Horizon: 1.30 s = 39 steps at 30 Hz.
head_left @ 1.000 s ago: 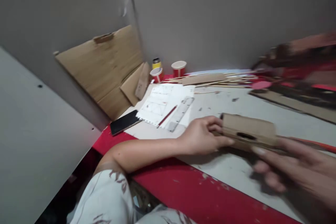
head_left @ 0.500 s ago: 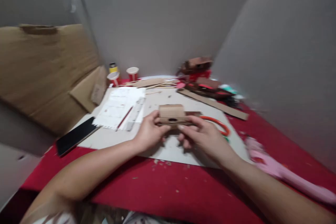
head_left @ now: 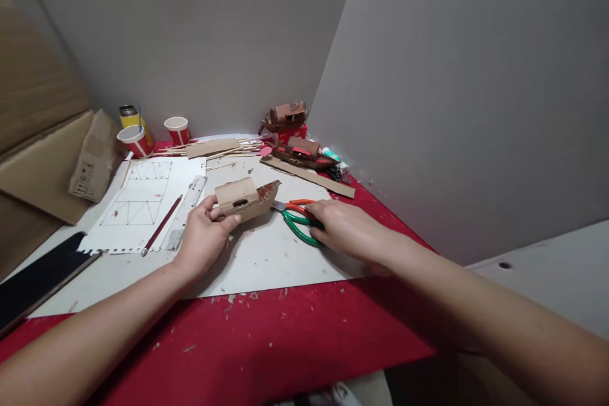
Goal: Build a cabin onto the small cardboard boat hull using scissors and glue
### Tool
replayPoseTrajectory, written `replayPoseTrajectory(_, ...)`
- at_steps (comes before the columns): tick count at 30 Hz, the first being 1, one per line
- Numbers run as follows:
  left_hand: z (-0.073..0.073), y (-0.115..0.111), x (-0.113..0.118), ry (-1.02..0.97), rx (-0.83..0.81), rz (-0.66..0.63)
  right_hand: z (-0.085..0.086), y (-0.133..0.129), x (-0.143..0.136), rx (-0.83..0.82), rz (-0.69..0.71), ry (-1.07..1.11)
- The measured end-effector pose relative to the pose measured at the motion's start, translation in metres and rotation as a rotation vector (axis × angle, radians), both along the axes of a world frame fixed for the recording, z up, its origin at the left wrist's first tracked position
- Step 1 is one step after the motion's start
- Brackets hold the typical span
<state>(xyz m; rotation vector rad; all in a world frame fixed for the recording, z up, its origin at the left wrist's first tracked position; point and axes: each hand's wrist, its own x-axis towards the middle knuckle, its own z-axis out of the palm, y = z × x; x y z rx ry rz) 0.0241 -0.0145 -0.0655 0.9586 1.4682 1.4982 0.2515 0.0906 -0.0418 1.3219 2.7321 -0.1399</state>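
My left hand grips a small cardboard boat by its left end, fingers closed round the edge. The boat has a curved roof, a dark oval hole in its side and a pointed bow to the right. My right hand is closed on the handles of scissors, one orange and one green. Their blades point left, and the tips are hidden behind or beside the bow. Beneath lies a white sheet on the red table.
Drawn paper, a dark red pencil, a ruler and a black phone lie left. Behind are cups, thin sticks, a cardboard strip and brown model boats. Cardboard boxes stand far left.
The view has swung right. My right hand has let go of the boat and now grips the scissors. My left hand holds the boat alone, its bow now turned up to the right.
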Motion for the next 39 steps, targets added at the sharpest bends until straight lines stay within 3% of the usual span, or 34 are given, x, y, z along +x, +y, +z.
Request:
replayPoseTrajectory(5, 0.000, 0.000, -0.003, -0.046, -0.006, 0.006, -0.004, 0.010, -0.016, -0.004, 0.040, -0.075)
replayPoseTrajectory(9, -0.003, 0.002, -0.004, -0.071, 0.009, 0.026, -0.004, 0.011, -0.014, 0.000, -0.012, -0.101)
replayPoseTrajectory(14, -0.003, 0.004, -0.007, -0.058, 0.025, 0.025, 0.005, 0.011, 0.014, 0.049, -0.149, -0.069)
replayPoseTrajectory(19, 0.000, 0.008, -0.012, 0.001, 0.060, -0.076, 0.015, -0.001, 0.051, 0.063, -0.225, 0.161)
replayPoseTrajectory(23, -0.001, 0.009, -0.014, 0.056, 0.026, -0.178, 0.016, -0.024, 0.063, -0.062, -0.063, 0.419)
replayPoseTrajectory(26, -0.001, 0.008, -0.013, 0.094, -0.022, -0.197, 0.020, -0.038, 0.061, -0.074, 0.122, 0.364)
replayPoseTrajectory(30, -0.002, 0.007, -0.011, 0.118, -0.046, -0.216, 0.028, -0.039, 0.054, 0.064, 0.275, 0.235)
replayPoseTrajectory(39, -0.005, 0.006, -0.009, 0.146, -0.023, -0.209, 0.036, -0.020, 0.059, 0.462, 0.454, -0.062)
